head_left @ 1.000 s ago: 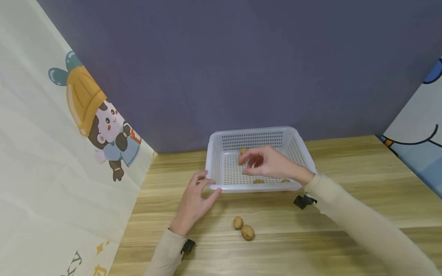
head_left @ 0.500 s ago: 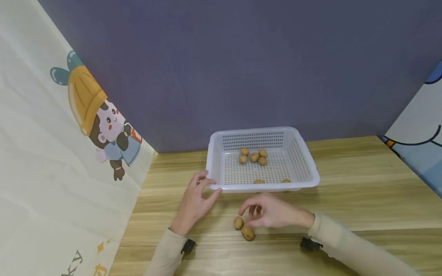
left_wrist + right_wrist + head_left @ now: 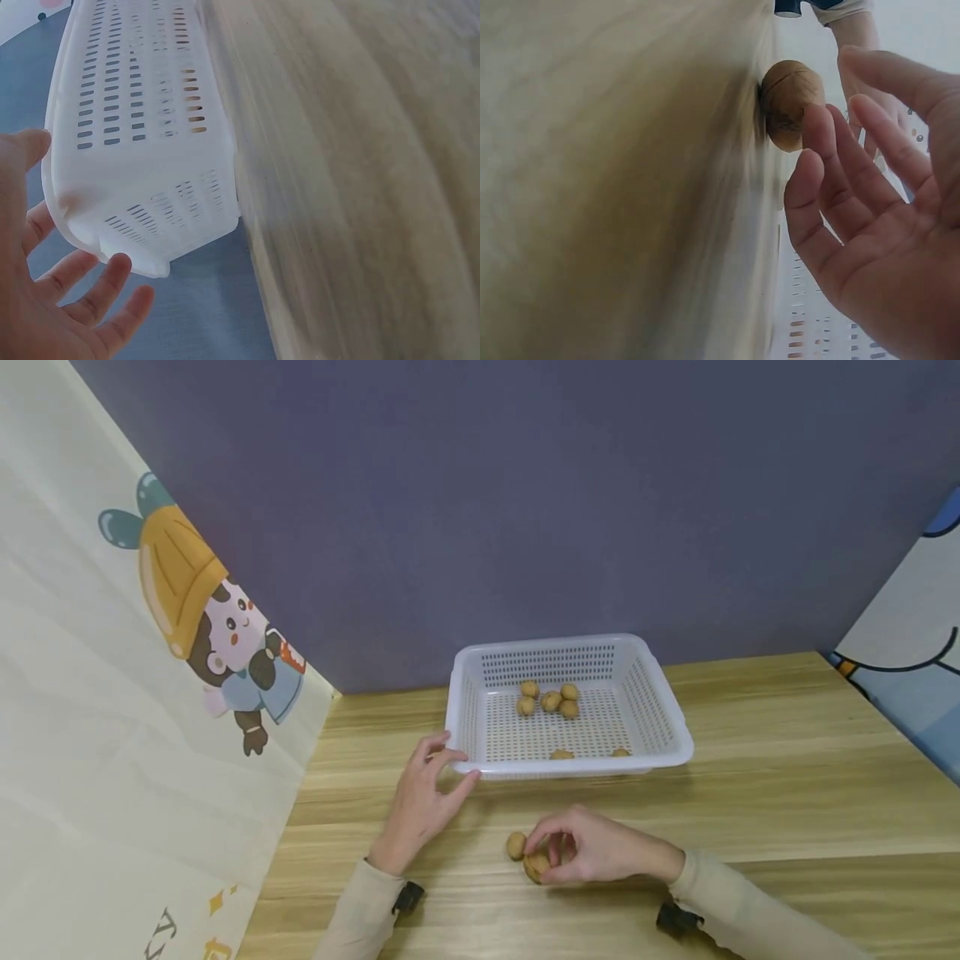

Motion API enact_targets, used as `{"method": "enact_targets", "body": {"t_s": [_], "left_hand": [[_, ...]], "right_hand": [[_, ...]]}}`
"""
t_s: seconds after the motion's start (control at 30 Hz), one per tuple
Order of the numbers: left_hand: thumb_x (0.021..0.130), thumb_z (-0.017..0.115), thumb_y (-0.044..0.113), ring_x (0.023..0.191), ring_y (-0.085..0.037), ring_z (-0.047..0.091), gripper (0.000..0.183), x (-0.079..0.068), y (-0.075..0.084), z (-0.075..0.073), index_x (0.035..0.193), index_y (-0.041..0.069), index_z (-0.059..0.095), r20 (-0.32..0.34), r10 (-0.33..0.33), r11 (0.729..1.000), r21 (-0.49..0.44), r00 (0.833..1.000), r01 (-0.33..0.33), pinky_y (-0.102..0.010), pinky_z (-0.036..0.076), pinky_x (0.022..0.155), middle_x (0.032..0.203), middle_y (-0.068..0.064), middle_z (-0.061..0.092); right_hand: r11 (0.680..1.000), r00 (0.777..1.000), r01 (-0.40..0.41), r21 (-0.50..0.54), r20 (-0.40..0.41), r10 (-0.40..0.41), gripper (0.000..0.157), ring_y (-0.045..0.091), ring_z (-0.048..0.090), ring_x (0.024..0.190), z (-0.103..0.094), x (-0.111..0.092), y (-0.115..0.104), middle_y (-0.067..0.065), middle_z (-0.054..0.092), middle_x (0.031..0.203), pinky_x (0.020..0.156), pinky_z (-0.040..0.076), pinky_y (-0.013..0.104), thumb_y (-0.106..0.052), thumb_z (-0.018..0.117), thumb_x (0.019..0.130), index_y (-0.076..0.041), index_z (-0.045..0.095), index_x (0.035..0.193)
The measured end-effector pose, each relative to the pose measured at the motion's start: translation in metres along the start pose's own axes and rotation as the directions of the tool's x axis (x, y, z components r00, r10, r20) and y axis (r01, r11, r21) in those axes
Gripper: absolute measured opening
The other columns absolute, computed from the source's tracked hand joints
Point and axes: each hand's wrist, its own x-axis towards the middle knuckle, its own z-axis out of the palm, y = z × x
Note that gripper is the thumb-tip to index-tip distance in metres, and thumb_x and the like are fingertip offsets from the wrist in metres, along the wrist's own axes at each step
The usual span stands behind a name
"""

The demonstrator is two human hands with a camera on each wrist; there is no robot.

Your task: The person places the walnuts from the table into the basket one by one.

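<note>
My left hand (image 3: 422, 802) holds the front left corner of a white plastic basket (image 3: 585, 767), thumb and fingers bent at the rim. In the left wrist view, the fingers (image 3: 116, 281) spread around the basket's corner (image 3: 135, 172). The right hand (image 3: 596, 847) reaches down at the table, thumb and index finger on either side of a walnut (image 3: 534, 867). That walnut (image 3: 791, 105) lies at the fingertips in the right wrist view. A smaller walnut (image 3: 515, 845) lies just left of it.
Several walnuts (image 3: 551, 702) lie in the basket, mostly toward the back. The basket stands on a wood-grain table (image 3: 780, 735) near a dark blue back wall (image 3: 525, 510). A white sheet (image 3: 97, 693) with a cartoon figure hangs at the left.
My right hand has come back from over the basket to the table and closed around the larger walnut. The left hand has stayed at the basket's corner.
</note>
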Motion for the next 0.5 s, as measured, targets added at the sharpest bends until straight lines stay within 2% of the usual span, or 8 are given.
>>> {"method": "enact_targets", "body": {"t_s": [0.27, 0.5], "left_hand": [[0.088, 0.071, 0.047, 0.114, -0.025, 0.061, 0.030, 0.000, 0.000, 0.001, 0.104, 0.021, 0.068, -0.014, 0.011, 1.000, -0.006, 1.000, -0.011, -0.040, 0.055, 0.095, 0.140, -0.007, 0.053], [0.088, 0.071, 0.048, 0.114, -0.024, 0.061, 0.031, 0.001, 0.001, 0.000, 0.104, 0.021, 0.068, 0.005, -0.004, 1.000, -0.003, 1.000, 0.004, -0.040, 0.054, 0.096, 0.140, -0.006, 0.053]], "right_hand": [[1.000, 0.999, -0.011, 0.027, 0.030, 0.011, 0.033, 0.004, 0.064, 0.077, 0.002, -0.001, 0.005, -0.005, 0.070, 0.108, 0.059, 0.054, 0.020, -0.023, 0.080, 0.083, -0.020, 0.068, 0.114], [0.999, 0.997, -0.039, 0.031, 0.071, 0.037, 0.036, 0.006, 0.065, 0.080, 0.004, -0.002, 0.011, -0.007, 0.068, 0.102, 0.062, 0.055, 0.020, -0.022, 0.081, 0.082, -0.018, 0.068, 0.116]]}}
